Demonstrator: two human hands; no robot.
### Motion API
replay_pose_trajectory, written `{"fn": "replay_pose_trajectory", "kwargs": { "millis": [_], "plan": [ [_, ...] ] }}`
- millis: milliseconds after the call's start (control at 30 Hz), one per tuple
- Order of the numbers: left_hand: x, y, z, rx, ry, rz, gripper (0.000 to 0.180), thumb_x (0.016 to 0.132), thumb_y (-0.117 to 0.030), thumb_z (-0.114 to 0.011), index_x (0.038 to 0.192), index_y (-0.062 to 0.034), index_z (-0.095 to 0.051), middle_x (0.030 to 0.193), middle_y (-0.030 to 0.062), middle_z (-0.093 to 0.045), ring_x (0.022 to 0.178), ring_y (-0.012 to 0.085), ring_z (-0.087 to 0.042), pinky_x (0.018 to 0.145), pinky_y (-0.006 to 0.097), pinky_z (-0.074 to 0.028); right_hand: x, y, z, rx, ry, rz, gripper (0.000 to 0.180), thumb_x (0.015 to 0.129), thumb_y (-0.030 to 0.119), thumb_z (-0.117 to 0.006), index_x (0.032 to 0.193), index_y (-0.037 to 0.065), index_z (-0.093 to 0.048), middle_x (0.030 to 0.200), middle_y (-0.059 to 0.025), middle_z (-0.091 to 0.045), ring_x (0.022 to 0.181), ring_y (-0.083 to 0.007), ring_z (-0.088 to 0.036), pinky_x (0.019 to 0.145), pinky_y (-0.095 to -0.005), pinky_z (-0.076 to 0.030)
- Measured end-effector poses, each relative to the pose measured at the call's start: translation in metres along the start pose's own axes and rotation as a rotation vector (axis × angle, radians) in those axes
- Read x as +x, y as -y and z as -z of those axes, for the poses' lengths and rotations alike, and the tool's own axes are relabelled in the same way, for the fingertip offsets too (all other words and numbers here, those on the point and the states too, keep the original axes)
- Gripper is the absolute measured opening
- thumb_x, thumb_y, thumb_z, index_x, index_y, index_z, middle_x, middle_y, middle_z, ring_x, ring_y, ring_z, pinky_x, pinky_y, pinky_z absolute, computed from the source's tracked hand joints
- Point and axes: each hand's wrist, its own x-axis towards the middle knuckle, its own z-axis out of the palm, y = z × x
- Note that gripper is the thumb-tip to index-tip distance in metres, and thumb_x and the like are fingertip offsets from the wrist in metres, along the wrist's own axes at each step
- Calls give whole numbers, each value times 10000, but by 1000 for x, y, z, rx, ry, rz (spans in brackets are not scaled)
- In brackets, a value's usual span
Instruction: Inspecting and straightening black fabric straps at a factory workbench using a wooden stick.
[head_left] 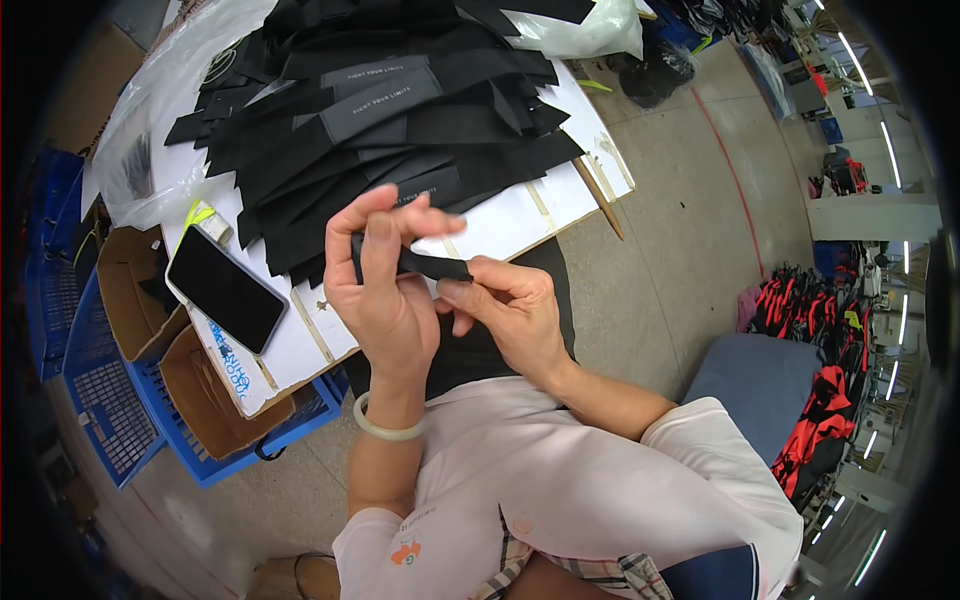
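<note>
A small black strap (418, 262) sits between the two hands, held up in the air above the person's lap, just in front of the table edge. The left hand (385, 290) is wrapped around one end of it, with the thumb and fingers bent over the top. The right hand (510, 310) pinches the other end with its fingertips. Both hands are closed on the strap and touch each other.

A pale green bangle (388, 425) goes around the left wrist. The person wears a light pink shirt (570, 480).

Just past the hands is a white table (500, 225). A big heap of black fabric pieces (380, 110) lies on it, some with grey bands. A black phone (225, 288) lies flat near the left side of the table. Clear plastic bags (150, 130) rest beside the heap.

Under the table stand blue crates (110, 400) with brown cardboard boxes (205, 385) in them. To the right is a blue-grey seat (755, 385), and farther off lie red and black things (815, 420) on the floor.
</note>
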Motion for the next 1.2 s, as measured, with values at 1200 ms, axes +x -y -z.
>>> {"fn": "replay_pose_trajectory", "kwargs": {
  "millis": [1200],
  "plan": [
    [16,-4,14,-229,478,359,397,920,-200,-449,567,-20,-481,834,281,-655,1013,468,-582,1103,491,-162,18,17,6,377,588,-525,302,980,270,-402,950,57,-613,560,-179,-582,306,-153,-446,304,-240,-393]
  ]
}}
